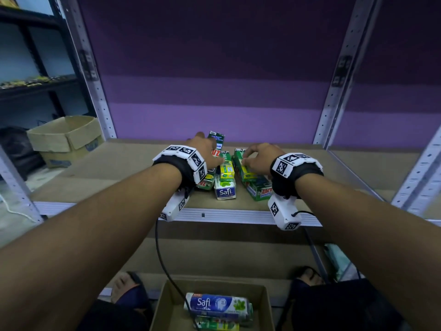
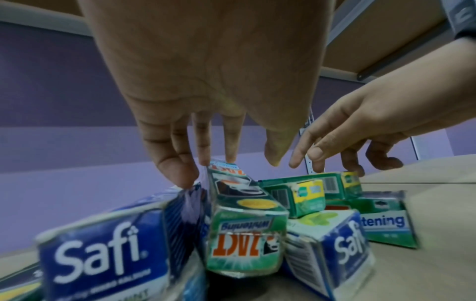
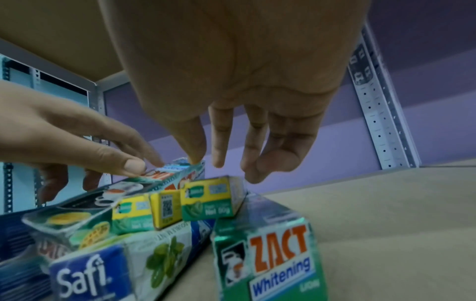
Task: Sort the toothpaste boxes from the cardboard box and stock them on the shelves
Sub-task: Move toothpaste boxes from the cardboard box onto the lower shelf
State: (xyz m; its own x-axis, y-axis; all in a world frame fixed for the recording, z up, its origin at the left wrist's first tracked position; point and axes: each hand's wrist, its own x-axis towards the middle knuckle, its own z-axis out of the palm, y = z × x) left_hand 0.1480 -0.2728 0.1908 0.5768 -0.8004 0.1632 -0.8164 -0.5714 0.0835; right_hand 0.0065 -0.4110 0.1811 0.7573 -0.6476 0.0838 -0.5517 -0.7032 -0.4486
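Both hands work over a cluster of toothpaste boxes on the shelf. The left hand reaches over the left part of the cluster with its fingers extended and spread; the fingertips touch the far end of a tilted green Zact box, which leans between two blue Safi boxes. The fingers are not curled round anything. The right hand hovers over the right part of the cluster with its fingers straight and pointing down, just above a small yellow-green box stacked on a second Zact box; contact cannot be confirmed. Below the shelf, the cardboard box on the floor contains another Safi box and a green box beneath it.
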